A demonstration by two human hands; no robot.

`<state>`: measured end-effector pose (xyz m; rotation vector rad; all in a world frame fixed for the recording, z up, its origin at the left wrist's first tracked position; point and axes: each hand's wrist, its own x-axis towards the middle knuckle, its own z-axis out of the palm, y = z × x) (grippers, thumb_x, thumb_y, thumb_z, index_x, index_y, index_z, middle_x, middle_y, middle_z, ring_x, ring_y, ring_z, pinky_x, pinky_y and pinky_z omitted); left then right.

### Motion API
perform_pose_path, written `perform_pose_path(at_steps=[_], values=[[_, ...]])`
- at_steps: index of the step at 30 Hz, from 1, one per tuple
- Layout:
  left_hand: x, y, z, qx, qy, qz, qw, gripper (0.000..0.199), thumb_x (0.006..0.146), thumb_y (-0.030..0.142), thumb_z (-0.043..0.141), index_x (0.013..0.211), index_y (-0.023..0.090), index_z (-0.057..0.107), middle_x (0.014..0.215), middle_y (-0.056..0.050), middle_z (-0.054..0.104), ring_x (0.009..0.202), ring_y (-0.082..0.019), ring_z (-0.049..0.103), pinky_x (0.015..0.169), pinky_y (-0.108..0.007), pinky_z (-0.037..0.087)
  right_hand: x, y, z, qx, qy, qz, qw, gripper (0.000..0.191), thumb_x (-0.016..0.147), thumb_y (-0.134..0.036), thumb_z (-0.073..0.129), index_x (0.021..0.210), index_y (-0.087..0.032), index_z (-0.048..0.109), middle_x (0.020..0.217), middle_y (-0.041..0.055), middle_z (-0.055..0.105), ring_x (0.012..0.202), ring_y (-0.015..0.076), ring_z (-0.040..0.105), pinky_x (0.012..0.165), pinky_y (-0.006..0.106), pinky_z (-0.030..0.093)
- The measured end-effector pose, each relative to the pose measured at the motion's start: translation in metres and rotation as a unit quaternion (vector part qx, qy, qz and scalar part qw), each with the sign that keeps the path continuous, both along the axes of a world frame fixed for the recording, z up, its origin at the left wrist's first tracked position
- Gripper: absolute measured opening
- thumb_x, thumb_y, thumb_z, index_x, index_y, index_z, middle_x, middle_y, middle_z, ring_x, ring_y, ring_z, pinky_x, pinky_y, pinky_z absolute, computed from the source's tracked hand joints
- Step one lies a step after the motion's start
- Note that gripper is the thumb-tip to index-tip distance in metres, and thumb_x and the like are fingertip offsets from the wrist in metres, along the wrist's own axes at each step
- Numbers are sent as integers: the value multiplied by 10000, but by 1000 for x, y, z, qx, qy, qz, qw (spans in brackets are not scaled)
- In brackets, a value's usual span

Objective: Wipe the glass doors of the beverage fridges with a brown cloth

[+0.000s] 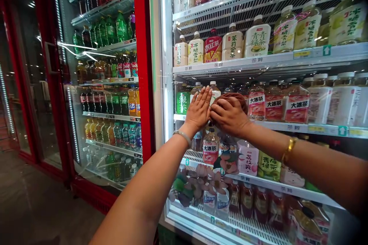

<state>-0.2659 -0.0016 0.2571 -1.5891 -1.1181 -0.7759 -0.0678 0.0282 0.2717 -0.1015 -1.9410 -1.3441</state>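
Both arms stretch out in front of a glass fridge door. A bunched brown cloth (240, 98) is in my right hand (231, 115), whose fingers curl over it at the glass. Just beside it my left hand (199, 108) is raised with fingers straight and close together, palm towards the glass; its fingertips point up. The two hands meet or nearly meet; whether they touch is hard to tell. Behind the glass, a green-labelled bottle (183, 100) is left of my left hand, and red-labelled tea bottles (274, 103) stand right of my right hand.
Several shelves of bottled drinks fill this lit fridge, whose white shelf edge (258, 60) runs above my hands. To the left stands another fridge with a red frame (145, 61) and green bottles (110, 30). Floral reflections (198, 182) show on the glass. Grey floor (34, 199) lies lower left.
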Motion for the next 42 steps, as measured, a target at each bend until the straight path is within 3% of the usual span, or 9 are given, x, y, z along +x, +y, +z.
perform_pose_path(at_steps=[5, 8, 12, 15, 19, 29, 34, 38, 42], values=[[-29, -2, -5, 7, 28, -23, 999, 618, 1033, 252, 291, 1625, 86, 224, 1728, -114, 216, 1616, -170, 52, 1336, -386, 100, -5, 12, 45, 65, -18, 17, 998, 217, 1001, -369, 513, 1096, -254, 670, 1204, 37, 699, 1175, 242, 469, 1006, 455, 265], [-39, -3, -11, 3, -11, -16, 1000, 634, 1026, 246, 297, 1639, 120, 193, 1735, -98, 197, 1617, -177, 39, 1337, -425, 47, -14, 11, 38, 31, 112, 9, 993, 217, 995, -370, 514, 1082, -248, 671, 1223, 53, 691, 1220, 262, 431, 1037, 492, 219], [-46, -3, -12, -8, -83, -30, 996, 650, 1021, 245, 290, 1640, 102, 154, 1742, -117, 152, 1617, -188, 30, 1334, -427, 84, -42, 3, 14, 25, 35, 10, 999, 221, 980, -355, 528, 1101, -226, 662, 1234, 69, 681, 1203, 282, 439, 1039, 524, 246], [-53, -5, -8, -6, -131, -35, 991, 647, 1019, 240, 302, 1633, 83, 175, 1738, -142, 150, 1618, -197, 19, 1330, -419, 85, -62, 1, 29, 38, -58, 18, 997, 236, 1016, -342, 468, 1106, -232, 657, 1211, 53, 681, 1167, 262, 474, 1004, 497, 302], [-69, -15, -11, -21, -130, -6, 991, 644, 996, 189, 333, 1631, 134, 240, 1739, -110, 169, 1619, -217, 25, 1325, -459, 14, -81, 1, 48, -46, 67, 11, 997, 303, 1056, -313, 379, 1198, -225, 632, 1316, 55, 624, 1269, 273, 431, 1055, 544, 257], [-86, -33, -68, -67, -203, -8, 977, 614, 1046, 234, 278, 1654, 218, 192, 1741, -67, 160, 1616, -211, 47, 1322, -497, 64, -121, -18, -56, -88, 22, 29, 995, 289, 1013, -227, 426, 1228, -215, 620, 1386, 96, 611, 1342, 322, 389, 1092, 643, 271], [-59, -37, -118, -74, -267, -3, 961, 630, 1038, 234, 311, 1653, 177, 189, 1739, -95, 117, 1608, -248, -8, 1312, -556, 52, -83, -18, -88, -69, -15, 52, 996, 262, 1012, -238, 457, 1189, -243, 649, 1340, 68, 652, 1298, 290, 459, 1104, 592, 317], [-27, -36, -141, -83, -282, -15, 956, 652, 1014, 203, 338, 1652, 225, 205, 1738, -49, 119, 1606, -242, 22, 1311, -559, 69, -35, -6, -99, -35, -62, 88, 994, 204, 994, -267, 530, 1130, -307, 675, 1268, -20, 703, 1257, 217, 508, 1144, 506, 302], [-1, -26, -151, -64, -320, -49, 944, 613, 1018, 195, 313, 1629, 251, 302, 1726, -32, 176, 1608, -226, 29, 1309, -548, -1, -41, -8, -87, -89, 35, 70, 993, 201, 974, -305, 583, 1134, -262, 697, 1250, 38, 719, 1270, 260, 490, 1136, 536, 257]])
